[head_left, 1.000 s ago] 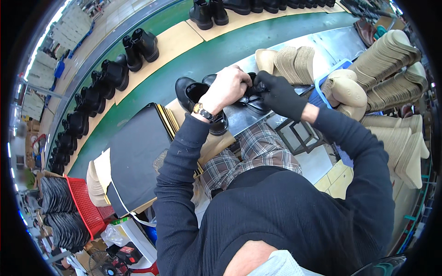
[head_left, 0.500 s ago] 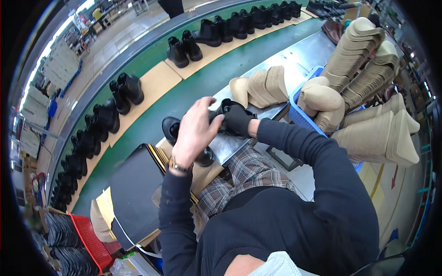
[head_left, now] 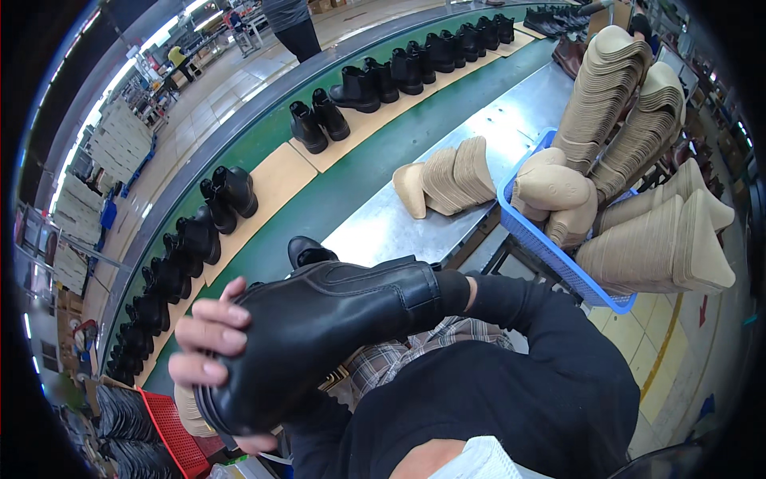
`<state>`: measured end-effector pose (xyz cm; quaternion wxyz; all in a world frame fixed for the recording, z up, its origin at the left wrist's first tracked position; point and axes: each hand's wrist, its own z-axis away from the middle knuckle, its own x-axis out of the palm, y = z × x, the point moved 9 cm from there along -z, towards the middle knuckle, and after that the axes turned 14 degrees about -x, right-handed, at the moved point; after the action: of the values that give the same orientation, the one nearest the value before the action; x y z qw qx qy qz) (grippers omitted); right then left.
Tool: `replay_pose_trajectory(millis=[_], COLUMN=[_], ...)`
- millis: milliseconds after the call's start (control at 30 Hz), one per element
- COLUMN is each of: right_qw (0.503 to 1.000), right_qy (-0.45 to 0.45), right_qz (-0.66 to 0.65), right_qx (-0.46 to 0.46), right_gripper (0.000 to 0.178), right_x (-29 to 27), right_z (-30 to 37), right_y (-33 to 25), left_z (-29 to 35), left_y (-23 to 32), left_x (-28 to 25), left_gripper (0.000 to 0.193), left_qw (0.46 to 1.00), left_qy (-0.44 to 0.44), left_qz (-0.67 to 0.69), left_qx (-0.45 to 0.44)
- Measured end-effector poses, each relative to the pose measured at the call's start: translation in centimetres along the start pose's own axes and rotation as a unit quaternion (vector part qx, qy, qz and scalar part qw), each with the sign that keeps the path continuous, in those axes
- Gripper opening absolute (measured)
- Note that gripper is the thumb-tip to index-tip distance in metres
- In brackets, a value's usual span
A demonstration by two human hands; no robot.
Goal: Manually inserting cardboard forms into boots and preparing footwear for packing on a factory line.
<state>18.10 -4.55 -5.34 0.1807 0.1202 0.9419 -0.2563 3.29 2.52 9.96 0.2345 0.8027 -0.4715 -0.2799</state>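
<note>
A glossy black ankle boot [head_left: 335,319] is raised close to the head view, its toe to the lower left and its shaft opening to the right. Bare, my left hand [head_left: 209,343] curls round the toe end from the sole side, with the thumb at the lower edge. My right hand [head_left: 456,292], in a dark glove, reaches into the shaft; its fingers are hidden inside. Behind the raised boot, another black boot [head_left: 307,252] shows in part by the metal table's near end.
Stacked beige insole-shaped pieces [head_left: 455,177] lie on the metal table [head_left: 375,227]. A blue basket [head_left: 592,281] at right holds taller stacks. Pairs of black boots [head_left: 231,194] line the green conveyor [head_left: 275,211] on tan boards. A red basket [head_left: 169,427] stands lower left; someone stands beyond the conveyor.
The boot on my gloved right hand has come up and nearer the head view. My left hand has moved down and left, from beside the shaft to the toe.
</note>
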Motion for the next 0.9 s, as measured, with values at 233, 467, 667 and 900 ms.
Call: replay_pose_trajectory(millis=[233,467,667,900], right_qw=[0.999,0.997,0.996,0.994], right_qy=[0.038,0.066,0.072,0.081], right_qz=[0.02,0.032,0.036,0.065], right_qx=[-0.008,0.022,0.041,0.041], right_gripper=[0.048,0.049,0.049,0.049], right_x=[0.1,1.5,1.7,0.6], right_z=[-0.5,-0.8,-0.6,-2.5], right_y=[-1.0,-1.2,-1.3,0.7], left_z=[0.7,0.9,-0.1,1.4], left_y=[4.0,4.8,-0.5,-3.0], left_x=[2.9,2.0,1.2,-0.9], left_gripper=[0.075,0.063,0.093,0.116], left_qw=[0.966,0.991,0.998,0.983], left_qy=[-0.096,-0.07,0.016,0.137], left_qz=[-0.223,-0.104,0.042,0.111], left_qx=[-0.092,-0.047,-0.037,-0.046])
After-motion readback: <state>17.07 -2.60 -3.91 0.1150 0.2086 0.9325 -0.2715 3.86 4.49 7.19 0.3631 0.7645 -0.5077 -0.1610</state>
